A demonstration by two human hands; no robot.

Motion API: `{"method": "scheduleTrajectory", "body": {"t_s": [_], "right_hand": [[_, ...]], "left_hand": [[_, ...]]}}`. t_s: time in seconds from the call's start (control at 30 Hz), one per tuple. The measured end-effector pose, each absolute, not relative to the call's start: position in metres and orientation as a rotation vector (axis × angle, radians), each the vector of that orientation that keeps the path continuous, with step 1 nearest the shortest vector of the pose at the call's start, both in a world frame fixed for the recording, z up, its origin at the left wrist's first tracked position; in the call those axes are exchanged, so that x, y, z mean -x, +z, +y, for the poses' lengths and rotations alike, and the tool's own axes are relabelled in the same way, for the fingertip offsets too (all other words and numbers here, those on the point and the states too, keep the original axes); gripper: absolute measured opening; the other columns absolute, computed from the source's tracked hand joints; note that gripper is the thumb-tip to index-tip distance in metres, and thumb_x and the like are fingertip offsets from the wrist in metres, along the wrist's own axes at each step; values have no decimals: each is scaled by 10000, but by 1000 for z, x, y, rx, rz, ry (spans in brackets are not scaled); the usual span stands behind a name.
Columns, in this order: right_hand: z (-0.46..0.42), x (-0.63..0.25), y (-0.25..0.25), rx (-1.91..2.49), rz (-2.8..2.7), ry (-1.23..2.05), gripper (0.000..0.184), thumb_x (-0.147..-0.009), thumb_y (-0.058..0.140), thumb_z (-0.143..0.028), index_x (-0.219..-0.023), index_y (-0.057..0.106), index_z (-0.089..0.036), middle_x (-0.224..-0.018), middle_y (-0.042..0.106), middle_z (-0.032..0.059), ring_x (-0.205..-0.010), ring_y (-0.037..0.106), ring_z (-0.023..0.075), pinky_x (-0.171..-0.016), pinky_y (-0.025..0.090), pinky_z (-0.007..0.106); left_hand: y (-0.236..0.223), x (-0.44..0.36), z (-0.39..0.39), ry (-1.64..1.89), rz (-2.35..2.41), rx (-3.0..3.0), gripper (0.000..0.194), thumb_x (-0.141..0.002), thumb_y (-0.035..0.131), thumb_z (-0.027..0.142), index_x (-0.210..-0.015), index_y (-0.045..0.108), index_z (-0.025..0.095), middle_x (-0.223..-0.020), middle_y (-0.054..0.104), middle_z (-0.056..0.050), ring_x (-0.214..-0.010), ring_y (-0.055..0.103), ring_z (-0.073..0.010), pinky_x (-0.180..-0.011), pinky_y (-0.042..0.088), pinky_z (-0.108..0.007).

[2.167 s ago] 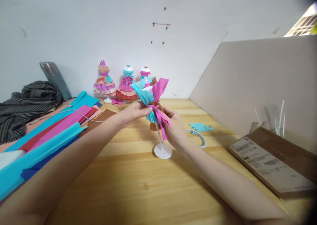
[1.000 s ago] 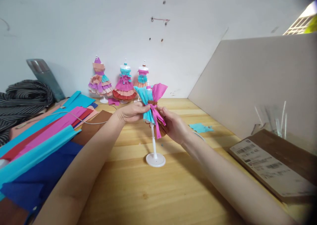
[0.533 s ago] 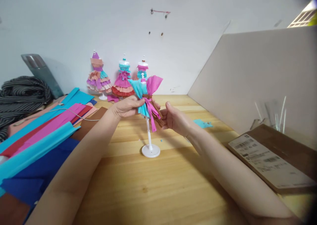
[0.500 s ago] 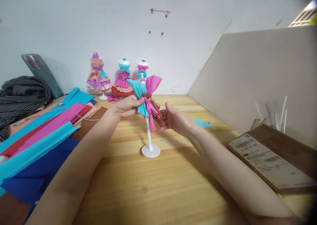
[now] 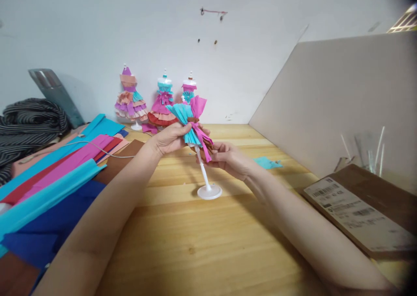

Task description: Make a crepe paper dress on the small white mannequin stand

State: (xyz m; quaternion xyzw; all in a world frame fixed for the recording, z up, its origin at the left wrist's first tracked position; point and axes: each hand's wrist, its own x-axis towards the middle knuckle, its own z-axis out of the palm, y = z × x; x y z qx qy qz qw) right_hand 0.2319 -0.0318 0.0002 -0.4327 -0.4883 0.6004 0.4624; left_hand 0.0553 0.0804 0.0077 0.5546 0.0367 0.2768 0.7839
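Note:
A small white dress form [image 5: 203, 171] on a round base leans to the left over the wooden table. It wears a crepe paper dress [image 5: 192, 133] in turquoise, pink and brown, with a pink strip hanging down its front. My left hand [image 5: 174, 137] is closed around the left side of the dressed form at its waist. On the right, my right hand [image 5: 228, 157] pinches the brown paper at the lower edge of the dress between thumb and fingers. Part of its fingers are hidden behind the paper.
Three dressed forms [image 5: 130, 98] stand along the back wall. Coloured crepe paper sheets [image 5: 65, 165], a striped cloth [image 5: 32, 124] and a grey bottle [image 5: 57, 96] lie at left. A turquoise scrap [image 5: 267, 162] and a cardboard box [image 5: 365, 211] are at right.
The dress form has tipped, its top going left and its base shifting right and up. My right hand, open beside the dress before, has closed on its brown lower edge.

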Motion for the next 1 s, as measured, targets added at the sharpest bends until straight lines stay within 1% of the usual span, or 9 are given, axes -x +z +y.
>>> {"method": "scheduleTrajectory", "body": {"t_s": [0.07,0.13,0.33,0.47,0.67,0.77,0.87,0.93,1.0], "right_hand": [[-30,-225,-6,1038,-1110,1528,229,-633,691,-94,-855,695,-152,-795,740,49,-715,704,169,-698,559,273],[-29,-220,-12,1009,-1023,1599,290,-627,649,-39,-892,694,-148,-798,753,64,-708,719,181,-686,575,274],[-26,-218,-27,910,-900,1698,361,-635,518,39,-907,689,-124,-880,767,84,-823,730,195,-841,580,346],[-25,-217,-29,841,-865,1706,397,-616,507,40,-931,682,-125,-881,764,82,-875,720,193,-916,550,373],[-29,-210,-31,790,-905,1703,349,-635,550,-24,-947,661,-134,-888,757,91,-869,717,203,-941,529,399],[-32,-214,-29,784,-1036,1761,417,-621,585,-71,-1030,631,-145,-954,751,97,-909,712,229,-968,494,458],[-29,-233,-21,850,-1291,1849,509,-570,648,-96,-1075,630,-152,-1038,736,93,-978,687,255,-971,470,475],[-24,-250,-13,1011,-1482,1746,462,-540,671,-60,-992,666,-158,-971,746,58,-938,684,239,-945,478,434],[-19,-264,-4,1225,-1516,1448,289,-555,688,-79,-837,696,-142,-823,744,42,-822,684,211,-887,493,387]], "left_hand": [[8,-59,78,615,108,-1201,314,-774,727,314,-954,617,81,-1006,707,-166,-913,687,-269,-805,516,-390],[9,-62,75,641,140,-1227,323,-762,739,320,-949,621,83,-984,711,-152,-873,687,-243,-824,504,-382],[8,-68,73,691,196,-1336,405,-723,763,396,-967,639,98,-938,706,-119,-827,673,-205,-784,503,-328],[6,-71,72,728,211,-1322,379,-715,773,381,-949,648,110,-869,697,-78,-764,660,-168,-737,509,-287],[6,-75,65,676,162,-1242,327,-750,747,338,-936,635,94,-905,698,-113,-816,683,-211,-787,528,-341],[7,-75,64,656,163,-1235,318,-758,742,319,-939,633,82,-926,699,-127,-817,687,-218,-767,533,-340],[7,-75,64,657,142,-1201,297,-761,741,277,-949,627,79,-925,703,-128,-843,691,-228,-824,525,-372],[8,-76,64,656,136,-1170,287,-766,735,248,-970,618,84,-907,706,-122,-865,692,-234,-870,511,-402],[9,-76,64,651,148,-1161,284,-768,731,235,-977,612,84,-889,708,-119,-851,693,-233,-852,515,-399]]}}
